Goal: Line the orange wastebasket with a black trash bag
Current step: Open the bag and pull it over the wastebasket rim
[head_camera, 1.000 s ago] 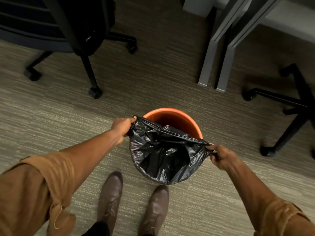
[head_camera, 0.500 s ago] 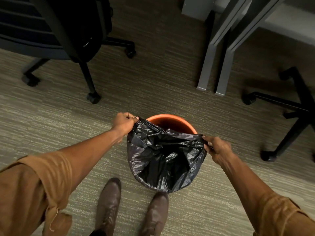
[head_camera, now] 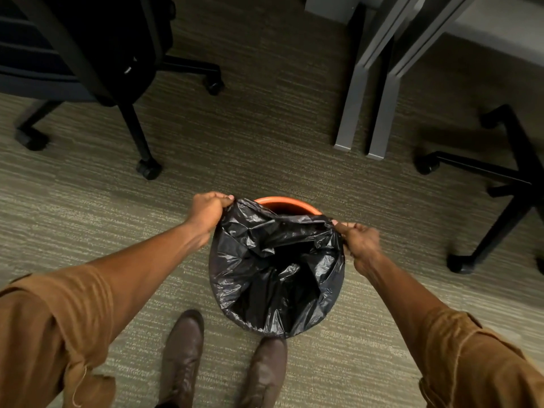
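Note:
The orange wastebasket [head_camera: 287, 204] stands on the carpet in front of my feet; only its far rim shows. A crinkled black trash bag [head_camera: 273, 269] covers the near rim and sags into the basket. My left hand [head_camera: 207, 212] pinches the bag's edge at the basket's left side. My right hand [head_camera: 360, 240] grips the bag's edge at the right side. The bag's far edge is stretched between both hands, just short of the far rim.
A black office chair [head_camera: 97, 54] with castors stands at the far left. Grey desk legs [head_camera: 362, 92] rise at the far right, and a second chair base [head_camera: 494, 184] lies to the right. My brown shoes [head_camera: 182, 360] are just behind the basket.
Both hands have pulled the bag's far edge farther across the opening, so less orange rim shows. The right hand moved up and inward.

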`<state>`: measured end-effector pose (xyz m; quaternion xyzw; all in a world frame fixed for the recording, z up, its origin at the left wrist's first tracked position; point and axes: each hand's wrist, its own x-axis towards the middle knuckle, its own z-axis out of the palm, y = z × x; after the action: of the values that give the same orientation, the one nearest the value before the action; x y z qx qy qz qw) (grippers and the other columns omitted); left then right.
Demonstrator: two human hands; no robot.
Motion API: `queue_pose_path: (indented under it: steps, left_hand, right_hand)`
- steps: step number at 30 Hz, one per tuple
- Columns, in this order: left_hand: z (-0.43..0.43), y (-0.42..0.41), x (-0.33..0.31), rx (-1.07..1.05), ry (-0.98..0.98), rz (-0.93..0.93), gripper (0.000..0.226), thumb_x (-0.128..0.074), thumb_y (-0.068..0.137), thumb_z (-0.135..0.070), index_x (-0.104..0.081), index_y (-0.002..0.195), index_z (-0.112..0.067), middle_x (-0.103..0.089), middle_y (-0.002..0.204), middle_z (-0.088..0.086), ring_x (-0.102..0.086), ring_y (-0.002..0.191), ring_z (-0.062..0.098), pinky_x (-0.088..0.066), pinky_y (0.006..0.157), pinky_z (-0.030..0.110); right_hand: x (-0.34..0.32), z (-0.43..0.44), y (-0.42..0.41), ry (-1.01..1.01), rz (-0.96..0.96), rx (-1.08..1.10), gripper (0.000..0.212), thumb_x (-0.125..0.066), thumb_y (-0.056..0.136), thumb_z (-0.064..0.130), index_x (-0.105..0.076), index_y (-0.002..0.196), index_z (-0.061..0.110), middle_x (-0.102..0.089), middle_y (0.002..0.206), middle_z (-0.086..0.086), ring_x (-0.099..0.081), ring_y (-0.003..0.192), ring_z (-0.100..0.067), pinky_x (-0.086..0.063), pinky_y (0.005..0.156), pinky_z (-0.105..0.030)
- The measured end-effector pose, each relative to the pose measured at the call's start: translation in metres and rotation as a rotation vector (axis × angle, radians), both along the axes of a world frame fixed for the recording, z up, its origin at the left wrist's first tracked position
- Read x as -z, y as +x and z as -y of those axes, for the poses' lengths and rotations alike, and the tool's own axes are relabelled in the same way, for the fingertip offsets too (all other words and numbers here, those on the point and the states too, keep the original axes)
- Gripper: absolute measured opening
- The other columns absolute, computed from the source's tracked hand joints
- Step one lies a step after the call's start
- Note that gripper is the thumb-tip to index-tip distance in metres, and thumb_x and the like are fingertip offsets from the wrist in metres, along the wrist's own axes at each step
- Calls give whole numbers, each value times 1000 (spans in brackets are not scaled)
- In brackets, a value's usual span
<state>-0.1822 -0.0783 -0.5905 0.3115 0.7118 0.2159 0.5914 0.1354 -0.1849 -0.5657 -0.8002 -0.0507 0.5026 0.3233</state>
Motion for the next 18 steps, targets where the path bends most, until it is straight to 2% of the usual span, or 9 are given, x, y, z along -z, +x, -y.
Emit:
queue_pose_path:
  steps: [2,5,7,10,12,14,15,17,18]
  left_hand:
    - [-6,3,3,-116,-30,60,19,-70,100,-3,-70,84,-12,-72,81,4,-66,73,15,-58,64,26]
    - [-13,6,13,-136,-106,72,17,-72,100,-6,-70,85,-13,-76,86,9,-74,86,28,-66,87,43]
    - [-15,7,17,-137,-126,16,13,-76,96,-11,-73,83,-14,-80,92,14,-80,99,36,-65,97,54]
    - [-15,13,15,-81,-201,3,13,-79,96,-20,-80,94,-7,-83,102,21,-81,98,40,-66,92,57]
    - [-13,11,18,-8,-291,26,20,-74,100,-18,-80,109,-1,-82,106,20,-80,92,36,-67,85,52]
    - [-8,6,26,83,-349,-17,21,-69,101,-10,-77,113,5,-79,109,24,-77,90,37,-66,81,53]
    - [-6,2,30,117,-352,-59,18,-68,100,-6,-76,109,8,-79,109,26,-77,89,38,-66,81,54]
    - [-1,-5,35,167,-328,-139,13,-65,100,0,-73,91,5,-76,104,28,-71,77,32,-62,73,45]
    - [1,-10,38,225,-309,-187,20,-63,101,0,-70,82,0,-74,100,29,-66,73,28,-56,69,40]
  right_hand:
    - [7,-6,-2,19,36,25,15,-82,93,12,-69,98,7,-77,97,-13,-72,84,-22,-63,84,-36]
    - [22,-11,-2,-45,115,-40,12,-80,96,15,-70,92,8,-78,92,-6,-72,82,-20,-62,77,-33]
    - [28,-12,-4,-132,124,-93,7,-69,100,8,-72,95,3,-79,95,-11,-72,78,-21,-62,65,-31]
    - [33,-11,-8,-210,99,-79,11,-61,98,1,-69,96,-6,-76,87,-14,-69,67,-23,-59,49,-28]
    - [35,-7,-7,-253,63,-61,12,-62,98,1,-70,97,-7,-76,87,-16,-70,64,-25,-60,49,-31]
    - [39,-1,-2,-278,7,-52,16,-64,102,4,-75,98,-6,-78,86,-17,-71,62,-25,-61,49,-33]
    - [39,2,0,-291,-19,-56,18,-63,103,5,-76,98,-6,-79,86,-18,-72,62,-25,-62,49,-34]
    - [37,8,3,-313,-37,-78,19,-64,103,5,-75,93,-6,-77,74,-15,-71,60,-26,-60,44,-31]
    - [37,12,4,-323,-32,-99,19,-65,102,5,-74,90,-7,-75,66,-13,-69,57,-26,-56,40,-29]
